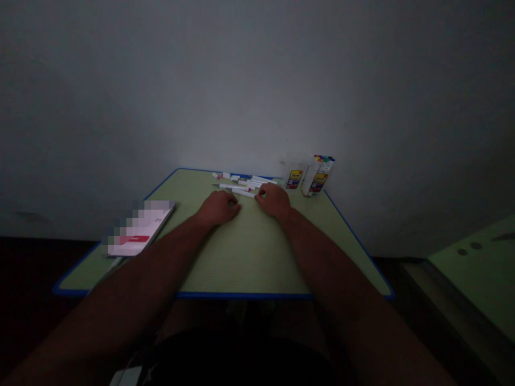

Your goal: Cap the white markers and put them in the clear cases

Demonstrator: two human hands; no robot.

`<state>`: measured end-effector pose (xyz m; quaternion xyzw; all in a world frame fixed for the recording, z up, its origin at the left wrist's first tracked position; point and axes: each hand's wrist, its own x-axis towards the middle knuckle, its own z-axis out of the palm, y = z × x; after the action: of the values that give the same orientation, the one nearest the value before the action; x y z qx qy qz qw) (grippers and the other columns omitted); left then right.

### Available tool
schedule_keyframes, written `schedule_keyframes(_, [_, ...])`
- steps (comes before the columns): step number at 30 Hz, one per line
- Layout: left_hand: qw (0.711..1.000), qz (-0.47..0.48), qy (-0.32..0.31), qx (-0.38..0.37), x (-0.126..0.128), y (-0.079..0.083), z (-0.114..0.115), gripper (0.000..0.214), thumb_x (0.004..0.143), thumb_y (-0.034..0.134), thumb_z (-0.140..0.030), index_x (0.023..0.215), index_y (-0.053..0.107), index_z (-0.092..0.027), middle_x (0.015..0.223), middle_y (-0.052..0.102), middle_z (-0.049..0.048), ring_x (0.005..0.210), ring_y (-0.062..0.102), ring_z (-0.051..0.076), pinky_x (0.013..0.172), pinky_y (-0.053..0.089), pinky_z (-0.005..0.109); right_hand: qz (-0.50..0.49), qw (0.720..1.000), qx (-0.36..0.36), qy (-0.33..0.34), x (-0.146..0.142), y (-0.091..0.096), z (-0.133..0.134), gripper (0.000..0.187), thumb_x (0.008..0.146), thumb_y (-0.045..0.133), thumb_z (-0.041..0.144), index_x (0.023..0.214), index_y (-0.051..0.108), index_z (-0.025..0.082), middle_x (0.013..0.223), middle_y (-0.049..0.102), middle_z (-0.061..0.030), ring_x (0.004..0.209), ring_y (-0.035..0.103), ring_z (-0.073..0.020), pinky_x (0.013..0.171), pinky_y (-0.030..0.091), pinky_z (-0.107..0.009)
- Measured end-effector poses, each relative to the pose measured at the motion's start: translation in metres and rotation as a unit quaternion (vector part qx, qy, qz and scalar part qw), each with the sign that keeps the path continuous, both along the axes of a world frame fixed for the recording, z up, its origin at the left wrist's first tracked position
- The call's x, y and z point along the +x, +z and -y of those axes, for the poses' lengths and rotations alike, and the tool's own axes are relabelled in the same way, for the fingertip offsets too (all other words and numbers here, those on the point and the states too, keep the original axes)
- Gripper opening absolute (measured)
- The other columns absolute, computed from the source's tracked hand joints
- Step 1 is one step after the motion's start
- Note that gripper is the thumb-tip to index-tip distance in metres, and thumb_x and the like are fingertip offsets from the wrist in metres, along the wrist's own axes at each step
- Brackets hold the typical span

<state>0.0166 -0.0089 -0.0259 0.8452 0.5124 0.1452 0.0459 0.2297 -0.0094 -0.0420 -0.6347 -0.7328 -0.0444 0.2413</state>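
Observation:
My right hand [274, 199] is closed, thumb and forefinger pinching the right end of a white marker [243, 193]. That marker lies low over the table, its narrow dark end pointing left. My left hand [218, 208] rests nearer to me on the tabletop, fingers curled in; whatever they may hold is hidden. Just beyond both hands, another white marker [233, 187] with a bare grey tip lies sideways. Several more white markers [263, 180] lie in a loose group behind it. Small caps [226, 175] sit near the far edge, one of them pinkish [216, 175].
A pale green table [245, 257] with a blue rim stands against a grey wall. At its far right are a clear labelled case [295, 177] and another case [317, 179] with colourful marker ends on top. A lit tablet-like screen [140, 233] lies by my left forearm.

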Motion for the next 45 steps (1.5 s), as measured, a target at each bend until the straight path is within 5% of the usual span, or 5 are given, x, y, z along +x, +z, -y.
schedule_keyframes(7, [1.000,0.016,-0.010,-0.005,-0.001,-0.003,-0.003,0.042,0.088,0.055,-0.043,0.109,0.080,-0.016,0.110,0.077,0.0147,0.102,0.069,0.030,0.095,0.052,0.041,0.010,0.997,-0.023,0.073,0.000,-0.003,0.002,0.040,0.093,0.064,0.031,0.132,0.068,0.022,0.134,0.068,-0.0083,0.122,0.059,-0.0251,0.109,0.042,-0.040])
schedule_keyframes(15, [1.000,0.014,-0.007,-0.003,-0.002,-0.004,-0.003,0.040,0.088,0.055,-0.045,0.108,0.079,-0.020,0.111,0.077,0.0120,0.103,0.069,0.027,0.093,0.053,0.039,0.019,0.999,-0.029,0.030,-0.003,0.001,0.005,0.024,0.089,0.069,0.035,0.106,0.076,0.020,0.107,0.075,-0.0089,0.106,0.064,-0.0240,0.093,0.049,-0.035])
schedule_keyframes(22, [1.000,0.007,-0.003,-0.005,-0.001,-0.002,-0.002,0.042,0.088,0.055,-0.044,0.110,0.079,-0.018,0.109,0.077,0.0129,0.100,0.070,0.028,0.092,0.053,0.038,0.027,0.996,-0.043,0.078,-0.006,0.000,0.006,0.043,0.093,0.065,0.036,0.134,0.068,0.023,0.131,0.071,-0.0082,0.120,0.062,-0.0267,0.103,0.046,-0.038])
schedule_keyframes(31, [1.000,0.001,-0.004,0.007,-0.003,-0.004,-0.005,0.043,0.088,0.054,-0.046,0.110,0.079,-0.019,0.111,0.076,0.0125,0.103,0.069,0.029,0.092,0.052,0.038,0.046,0.996,-0.049,0.063,-0.008,0.007,0.011,0.040,0.095,0.057,0.023,0.133,0.068,0.019,0.132,0.070,-0.0094,0.121,0.063,-0.0260,0.106,0.045,-0.038])
schedule_keyframes(45, [1.000,0.018,-0.004,0.006,-0.001,-0.006,-0.006,0.041,0.087,0.055,-0.044,0.105,0.081,-0.017,0.109,0.077,0.0156,0.102,0.070,0.031,0.091,0.053,0.040,-0.208,0.974,-0.081,-0.022,0.028,0.036,0.026,0.023,0.084,0.065,0.013,0.105,0.076,0.013,0.100,0.077,-0.0074,0.090,0.070,-0.0172,0.083,0.051,-0.028])
